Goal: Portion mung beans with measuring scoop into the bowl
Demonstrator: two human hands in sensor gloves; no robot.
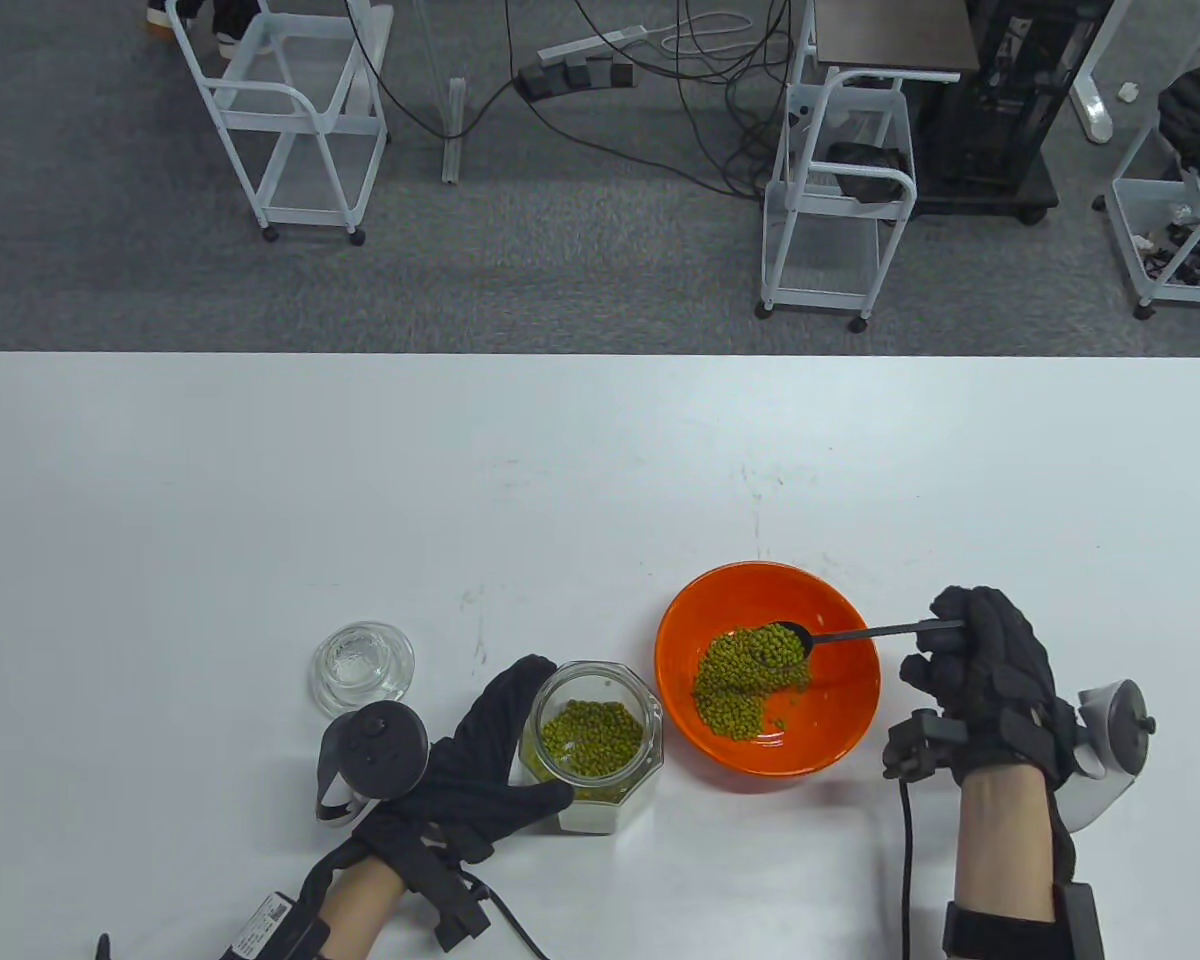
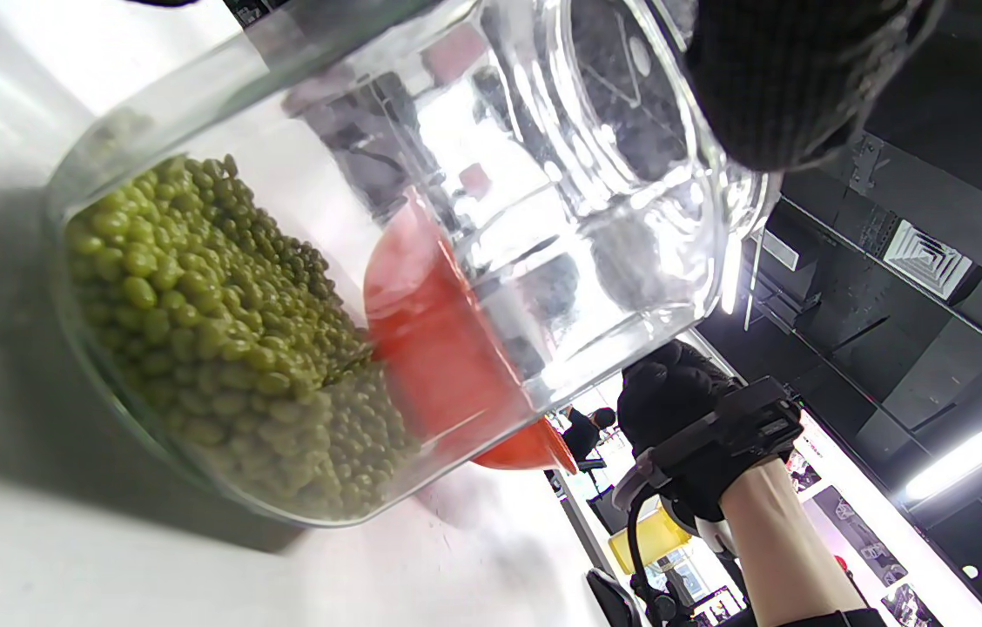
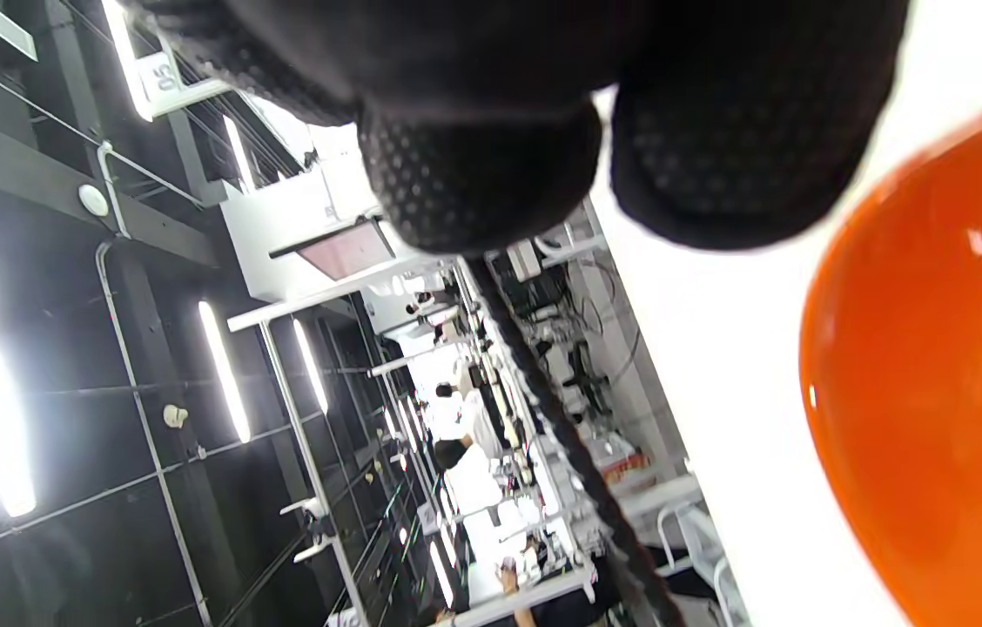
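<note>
An orange bowl sits on the white table, with a heap of mung beans in it. My right hand pinches the thin handle of a black measuring scoop; its head lies over the beans inside the bowl. A glass jar partly filled with mung beans stands left of the bowl. My left hand grips the jar from its left side, and the jar fills the left wrist view. The bowl's outer wall shows in the right wrist view.
The jar's glass lid lies on the table, left of the jar. Beyond the table's far edge stand white wire carts and cables on a grey floor.
</note>
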